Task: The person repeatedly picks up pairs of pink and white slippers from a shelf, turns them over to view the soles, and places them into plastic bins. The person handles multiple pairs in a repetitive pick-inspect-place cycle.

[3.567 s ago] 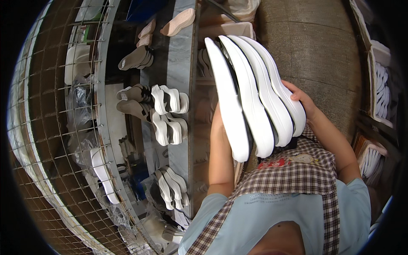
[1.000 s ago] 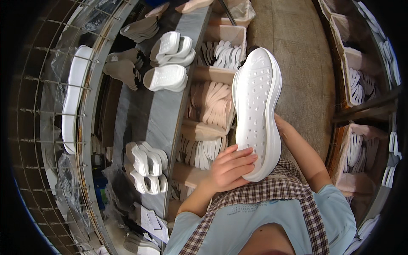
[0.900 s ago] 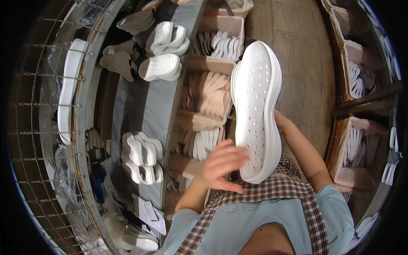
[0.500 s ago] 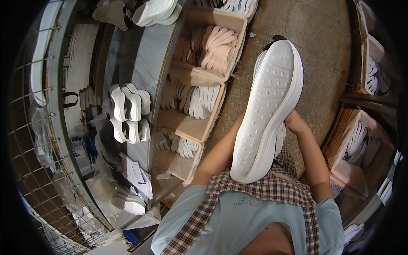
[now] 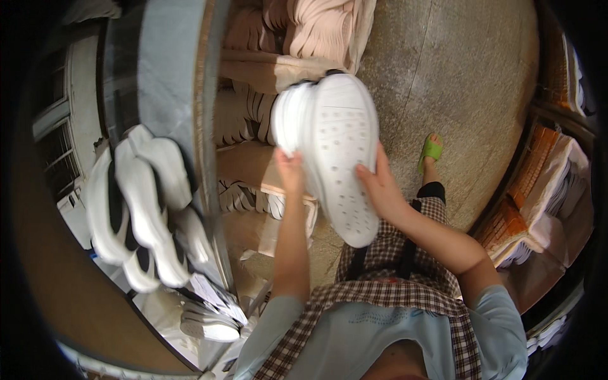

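A stack of white shoe soles [image 5: 345,145] is held between my two hands, tilted, its dimpled face toward me. My left hand [image 5: 291,170] grips the stack's left side. From the right, my right hand [image 5: 381,185] wraps the edge, with the thumb lying over the dimpled face. Motion blurs the stack's left part, and a small dark piece pokes out at its far end. More white soles [image 5: 142,196] stand in a group on the grey bench [image 5: 168,76] to the left of my hands.
Cloth-lined bins [image 5: 266,63] of pink and white soles line the bench's right side. Lined orange baskets [image 5: 532,164] with soles stand at the right. Papers [image 5: 218,297] and grey-white soles [image 5: 209,322] lie lower left. My foot wears a green slipper [image 5: 432,150] on the concrete floor [image 5: 468,69].
My hands and the sole stack have moved left, nearer the bins and bench. The view has shifted, so the soles on the bench look larger and closer. My right thumb now shows on the stack.
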Motion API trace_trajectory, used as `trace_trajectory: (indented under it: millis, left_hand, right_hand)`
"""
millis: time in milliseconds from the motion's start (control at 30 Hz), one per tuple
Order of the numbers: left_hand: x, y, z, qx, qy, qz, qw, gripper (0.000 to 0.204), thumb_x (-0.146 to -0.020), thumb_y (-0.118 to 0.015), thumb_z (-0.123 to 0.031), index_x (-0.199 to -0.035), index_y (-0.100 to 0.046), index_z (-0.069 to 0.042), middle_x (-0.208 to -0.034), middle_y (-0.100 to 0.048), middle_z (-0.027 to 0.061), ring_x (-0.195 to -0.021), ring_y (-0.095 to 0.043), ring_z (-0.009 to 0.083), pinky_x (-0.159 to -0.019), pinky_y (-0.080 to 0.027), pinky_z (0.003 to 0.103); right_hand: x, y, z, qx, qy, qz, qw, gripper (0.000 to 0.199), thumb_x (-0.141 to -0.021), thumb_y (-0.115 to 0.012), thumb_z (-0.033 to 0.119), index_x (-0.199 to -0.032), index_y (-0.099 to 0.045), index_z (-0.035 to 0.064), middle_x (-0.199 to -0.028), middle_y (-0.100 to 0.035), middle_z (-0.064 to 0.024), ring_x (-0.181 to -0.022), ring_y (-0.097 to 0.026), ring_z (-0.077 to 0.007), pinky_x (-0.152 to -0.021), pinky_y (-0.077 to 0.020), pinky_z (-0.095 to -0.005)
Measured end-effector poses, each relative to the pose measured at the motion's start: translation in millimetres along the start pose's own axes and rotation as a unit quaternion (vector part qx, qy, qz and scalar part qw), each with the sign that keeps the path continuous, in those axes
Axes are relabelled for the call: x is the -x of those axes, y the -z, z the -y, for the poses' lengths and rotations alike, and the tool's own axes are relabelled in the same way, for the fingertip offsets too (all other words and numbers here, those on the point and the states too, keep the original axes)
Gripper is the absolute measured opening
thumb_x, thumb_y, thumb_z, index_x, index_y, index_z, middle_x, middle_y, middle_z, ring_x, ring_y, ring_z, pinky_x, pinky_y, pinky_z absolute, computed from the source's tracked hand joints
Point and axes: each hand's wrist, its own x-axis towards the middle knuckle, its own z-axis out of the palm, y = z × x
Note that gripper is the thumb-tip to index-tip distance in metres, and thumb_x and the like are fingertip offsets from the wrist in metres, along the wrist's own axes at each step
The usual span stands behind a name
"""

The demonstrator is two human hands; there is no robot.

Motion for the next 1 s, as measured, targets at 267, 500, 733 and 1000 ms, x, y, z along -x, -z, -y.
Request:
trace_trajectory:
  millis: [267, 500, 733, 1000]
  left_hand:
    - [-165.3, 134.1, 39.6, -0.357, -0.195, -0.030, 0.913, 0.064, -0.074, -0.072, -0.032, -0.120, -0.047, 0.004, -0.113, -0.056, 0.0199, -0.099, -0.056, 0.0298, -0.090, -0.044, 0.037]
    - [-209.6, 51.1, 244.3, -0.559, -0.189, 0.063, 0.805, 0.064, -0.065, -0.079, -0.030, -0.116, -0.054, -0.002, -0.099, -0.063, 0.0171, -0.088, -0.060, 0.0311, -0.077, -0.048, 0.039]
    - [-284.8, 70.4, 256.7, -0.481, -0.133, 0.304, 0.812, 0.074, -0.069, -0.077, -0.034, -0.122, -0.047, 0.008, -0.121, -0.052, 0.0235, -0.113, -0.050, 0.0316, -0.099, -0.037, 0.034]
    - [-234.1, 26.6, 276.5, -0.613, -0.179, 0.070, 0.767, 0.113, -0.048, -0.081, -0.059, -0.131, -0.031, 0.001, -0.115, -0.048, 0.0222, -0.107, -0.045, 0.0406, -0.096, -0.032, 0.049]
  right_hand:
    - [-181.4, -114.3, -166.8, 0.298, 0.039, 0.081, 0.950, 0.060, -0.093, -0.044, 0.024, -0.144, -0.017, 0.0043, -0.102, -0.057, -0.0225, -0.083, -0.060, -0.0337, -0.073, -0.0484, -0.0457]
    - [-231.2, -116.3, -256.9, 0.558, 0.050, 0.363, 0.745, 0.036, -0.083, -0.055, 0.020, -0.115, -0.056, 0.0019, -0.091, -0.062, -0.0156, -0.083, -0.062, -0.0285, -0.066, -0.0489, -0.0433]
    - [-113.9, -92.2, -279.3, 0.257, 0.226, 0.287, 0.895, 0.017, -0.077, -0.059, 0.014, -0.090, -0.059, 0.0034, -0.076, -0.059, -0.0103, -0.072, -0.061, -0.0269, -0.060, -0.0485, -0.0395]
    - [-63.8, -42.0, -304.9, 0.279, 0.127, 0.275, 0.911, 0.014, -0.077, -0.058, 0.012, -0.089, -0.059, 0.0048, -0.076, -0.058, -0.0102, -0.073, -0.060, -0.0286, -0.063, -0.0487, -0.0411]
